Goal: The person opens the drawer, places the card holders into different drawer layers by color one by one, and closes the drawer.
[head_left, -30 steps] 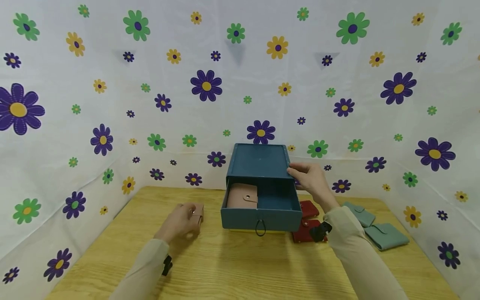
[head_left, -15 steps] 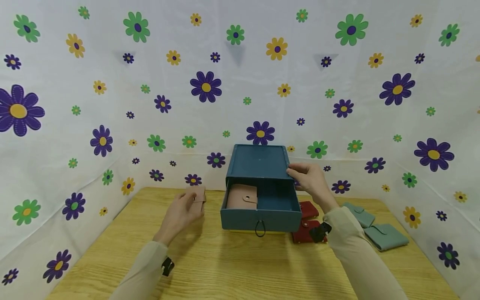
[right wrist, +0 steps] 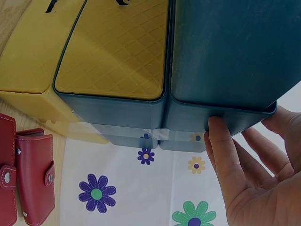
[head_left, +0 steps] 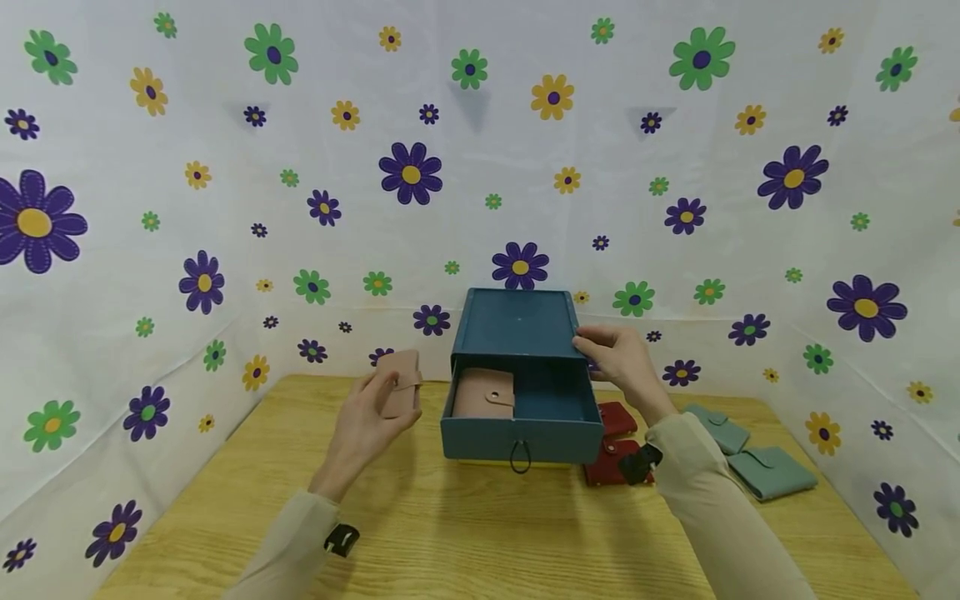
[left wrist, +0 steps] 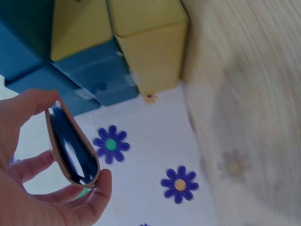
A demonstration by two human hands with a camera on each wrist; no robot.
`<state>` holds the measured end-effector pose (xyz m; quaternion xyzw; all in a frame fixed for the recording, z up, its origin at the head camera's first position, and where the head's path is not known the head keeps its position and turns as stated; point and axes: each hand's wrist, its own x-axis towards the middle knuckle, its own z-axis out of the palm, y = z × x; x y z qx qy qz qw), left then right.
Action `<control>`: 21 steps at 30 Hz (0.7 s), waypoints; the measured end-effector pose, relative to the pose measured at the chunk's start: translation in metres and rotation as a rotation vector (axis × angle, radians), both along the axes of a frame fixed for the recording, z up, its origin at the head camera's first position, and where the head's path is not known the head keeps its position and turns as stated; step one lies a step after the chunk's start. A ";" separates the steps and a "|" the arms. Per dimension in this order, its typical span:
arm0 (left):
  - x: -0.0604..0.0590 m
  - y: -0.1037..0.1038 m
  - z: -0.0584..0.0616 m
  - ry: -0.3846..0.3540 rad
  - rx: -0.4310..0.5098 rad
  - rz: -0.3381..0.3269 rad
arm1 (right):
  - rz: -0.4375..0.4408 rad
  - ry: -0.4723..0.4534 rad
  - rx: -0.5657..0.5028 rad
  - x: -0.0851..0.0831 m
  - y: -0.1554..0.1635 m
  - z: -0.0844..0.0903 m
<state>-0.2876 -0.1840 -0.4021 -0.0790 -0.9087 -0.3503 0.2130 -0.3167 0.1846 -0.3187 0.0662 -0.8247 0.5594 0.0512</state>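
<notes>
My left hand (head_left: pixel 367 425) holds a pink card holder (head_left: pixel 400 375) by its edges, raised above the table left of the drawer unit. Its end shows clear inner sleeves in the left wrist view, between thumb and fingers. A second pink card holder (head_left: pixel 480 393) stands in the left part of the pulled-out top drawer (head_left: pixel 521 440). With my right hand (head_left: pixel 624 360) I grip the upper right edge of the blue drawer unit (head_left: pixel 517 321); in the right wrist view the fingers (right wrist: pixel 225 153) lie against its side.
Two red card holders (head_left: pixel 611 462) lie right of the drawer unit, partly behind my right wrist. Farther right are two green ones (head_left: pixel 772 472). Yellow drawers (right wrist: pixel 113 52) sit below the top drawer. A flowered cloth (head_left: pixel 480 167) surrounds the wooden table (head_left: pixel 480 533).
My left hand has lifted the pink card holder off the table and moved it up and slightly right, toward the drawer. The right hand has stayed on the drawer unit.
</notes>
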 end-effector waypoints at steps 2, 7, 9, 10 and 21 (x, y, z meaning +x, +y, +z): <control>0.004 0.004 0.003 0.032 0.035 -0.012 | 0.001 0.002 -0.001 0.000 -0.001 0.000; 0.011 0.012 0.013 0.097 0.084 -0.037 | 0.008 0.004 -0.009 0.001 -0.001 0.000; 0.014 0.014 0.018 0.104 0.103 -0.036 | 0.010 0.003 -0.010 0.000 -0.001 0.000; 0.015 0.015 0.020 0.105 0.115 -0.036 | 0.010 0.003 -0.010 0.000 -0.001 0.000; 0.033 0.032 0.042 0.180 0.291 -0.117 | 0.002 0.000 0.005 -0.002 0.000 -0.001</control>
